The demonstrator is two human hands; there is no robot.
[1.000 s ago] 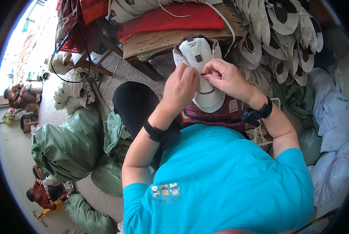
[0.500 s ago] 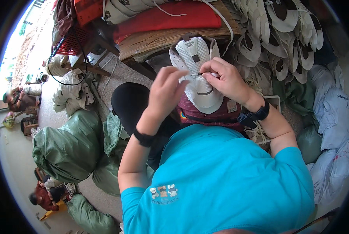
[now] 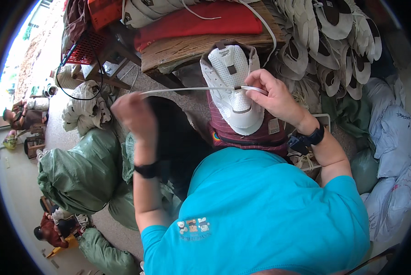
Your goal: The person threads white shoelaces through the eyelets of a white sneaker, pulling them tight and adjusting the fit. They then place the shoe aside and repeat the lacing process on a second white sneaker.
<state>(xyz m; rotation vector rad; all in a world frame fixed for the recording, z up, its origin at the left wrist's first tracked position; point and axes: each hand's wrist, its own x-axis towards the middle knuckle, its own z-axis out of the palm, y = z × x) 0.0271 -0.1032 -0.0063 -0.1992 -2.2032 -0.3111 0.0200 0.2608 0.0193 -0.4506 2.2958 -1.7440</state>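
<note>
**White lace taut from shoe to left hand**

Blur smears the left hand [image 3: 136, 117], its fingers closed on the lace [image 3: 187, 88]; the right hand [image 3: 272, 94] pinches lace, hiding part of the shoe's right edge. The shoe [image 3: 228, 101] rests on maroon cloth [image 3: 265, 138], toe toward the person [image 3: 269, 206], long axis running toward the wooden table's [image 3: 191, 50] edge. The lace spans the gap above the dark knee [image 3: 169, 119].
</note>
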